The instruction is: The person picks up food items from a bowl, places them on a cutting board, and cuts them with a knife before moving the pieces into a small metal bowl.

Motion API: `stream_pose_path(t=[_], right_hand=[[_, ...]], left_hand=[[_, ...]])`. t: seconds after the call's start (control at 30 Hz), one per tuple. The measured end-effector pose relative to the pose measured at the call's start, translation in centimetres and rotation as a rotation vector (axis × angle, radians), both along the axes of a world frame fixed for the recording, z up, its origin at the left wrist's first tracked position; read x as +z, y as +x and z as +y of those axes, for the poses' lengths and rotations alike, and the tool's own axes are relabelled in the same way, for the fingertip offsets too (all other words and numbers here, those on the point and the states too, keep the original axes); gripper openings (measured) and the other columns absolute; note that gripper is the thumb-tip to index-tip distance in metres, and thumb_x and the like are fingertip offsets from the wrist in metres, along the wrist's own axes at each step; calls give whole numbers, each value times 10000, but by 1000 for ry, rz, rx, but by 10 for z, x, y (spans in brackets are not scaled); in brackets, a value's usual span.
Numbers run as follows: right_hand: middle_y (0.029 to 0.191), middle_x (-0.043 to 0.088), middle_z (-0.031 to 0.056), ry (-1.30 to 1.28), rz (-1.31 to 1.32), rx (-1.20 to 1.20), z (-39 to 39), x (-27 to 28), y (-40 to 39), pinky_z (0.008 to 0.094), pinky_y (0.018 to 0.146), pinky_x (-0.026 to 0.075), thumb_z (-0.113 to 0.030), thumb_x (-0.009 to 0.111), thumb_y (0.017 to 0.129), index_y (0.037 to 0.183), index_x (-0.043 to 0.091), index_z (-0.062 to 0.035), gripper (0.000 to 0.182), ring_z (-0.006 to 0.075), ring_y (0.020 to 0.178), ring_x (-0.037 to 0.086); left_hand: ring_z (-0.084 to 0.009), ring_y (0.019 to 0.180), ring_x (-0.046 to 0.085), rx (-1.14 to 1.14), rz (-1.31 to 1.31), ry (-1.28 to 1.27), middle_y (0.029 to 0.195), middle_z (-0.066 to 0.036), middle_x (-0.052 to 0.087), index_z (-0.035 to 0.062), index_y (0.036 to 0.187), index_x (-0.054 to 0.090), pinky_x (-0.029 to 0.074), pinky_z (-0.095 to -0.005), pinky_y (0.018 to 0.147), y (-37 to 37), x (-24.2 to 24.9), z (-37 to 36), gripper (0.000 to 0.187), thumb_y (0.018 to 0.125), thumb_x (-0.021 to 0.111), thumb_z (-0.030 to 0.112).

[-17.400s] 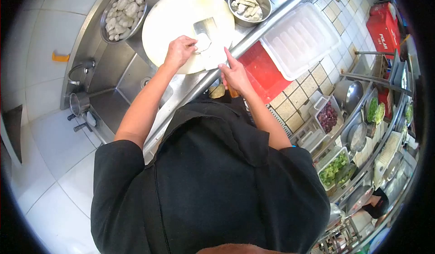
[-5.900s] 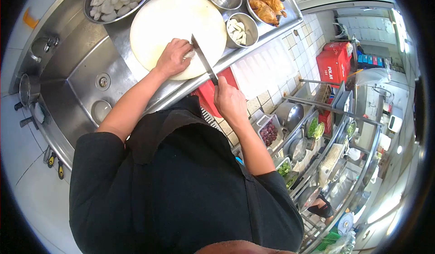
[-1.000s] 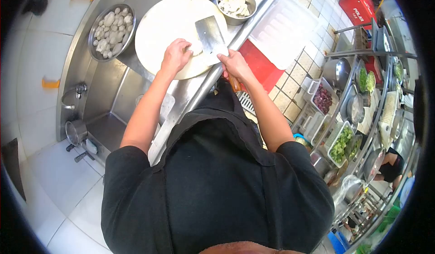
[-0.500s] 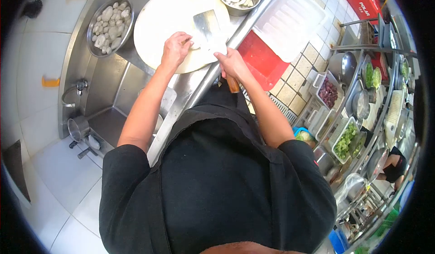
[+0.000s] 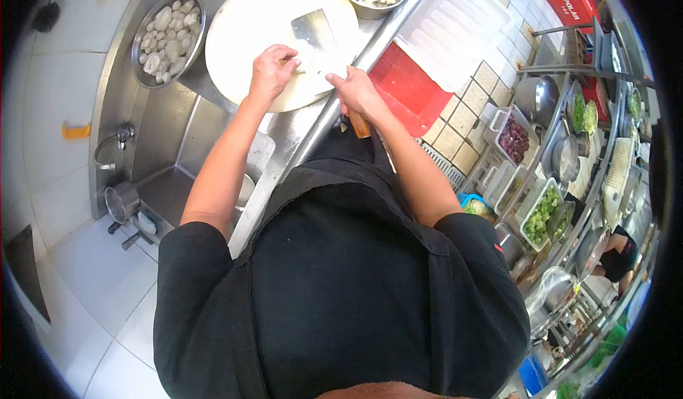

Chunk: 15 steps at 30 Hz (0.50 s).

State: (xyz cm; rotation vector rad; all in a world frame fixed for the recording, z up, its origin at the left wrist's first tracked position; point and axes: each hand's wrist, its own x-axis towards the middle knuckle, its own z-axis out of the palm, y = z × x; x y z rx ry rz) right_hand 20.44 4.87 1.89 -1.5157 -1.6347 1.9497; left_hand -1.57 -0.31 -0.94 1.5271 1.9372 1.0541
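A wide cleaver (image 5: 314, 33) lies blade outward over the round white chopping board (image 5: 249, 15), and my right hand (image 5: 359, 92) is closed around it where its wooden handle begins. My left hand (image 5: 272, 72) rests over the board with fingers curled together, beside the blade. A small pale piece of food (image 5: 304, 66) shows at its fingertips; glare hides its exact shape. Left of the board, a metal bowl (image 5: 139, 74) holds several whitish rounded pieces in water. At the board's far right, another metal bowl (image 5: 403, 2) contains pale cut slices.
A steel sink (image 5: 160, 143) lies below the left bowl, with a tap (image 5: 122, 137) at its side. Right of the counter edge are a red bin (image 5: 405, 89) and a clear lid (image 5: 455, 33). Shelves with vegetable baskets (image 5: 544, 217) stand farther right, where another person (image 5: 617, 257) partly shows.
The view has shifted slightly. Both hands stay at the board with the cleaver in my right hand, and its blade has moved a little to the left in view.
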Motion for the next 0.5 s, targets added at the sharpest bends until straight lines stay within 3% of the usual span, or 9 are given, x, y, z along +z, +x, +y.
stream_pose_path(t=[0.1, 0.23, 0.37, 0.5], right_hand=[[580, 533, 39, -48, 91, -57, -12, -8, 4, 331, 415, 429, -274, 622, 999, 1024, 583, 66, 344, 150, 411, 533], [582, 532, 40, -121, 89, 83, -34, -1, 41, 321, 413, 427, -259, 624, 1003, 1052, 580, 61, 327, 145, 409, 536], [590, 550, 53, -24, -29, 52, -39, -4, 37, 332, 409, 435, -277, 623, 1003, 1031, 585, 62, 342, 151, 407, 543], [663, 629, 122, 32, -73, 92, -23, 7, 20, 357, 468, 504, -305, 626, 983, 1046, 609, 93, 404, 185, 451, 595]], left_hand=[[-263, 889, 713, 40, -17, -6, 979, -147, 716, 0, 965, 750, 568, -347, 827, 5, -3, -3, 204, 802, 742, 122], [-263, 895, 714, 76, 42, -12, 974, -143, 718, 8, 957, 755, 565, -352, 828, 9, 3, -4, 197, 807, 744, 135], [-261, 881, 719, 36, 87, -96, 972, -146, 730, 25, 978, 767, 572, -351, 821, -1, 7, -2, 196, 812, 742, 126], [-253, 871, 727, -9, 36, -99, 981, -150, 741, 28, 996, 775, 582, -348, 818, -9, 5, -3, 204, 819, 736, 120]])
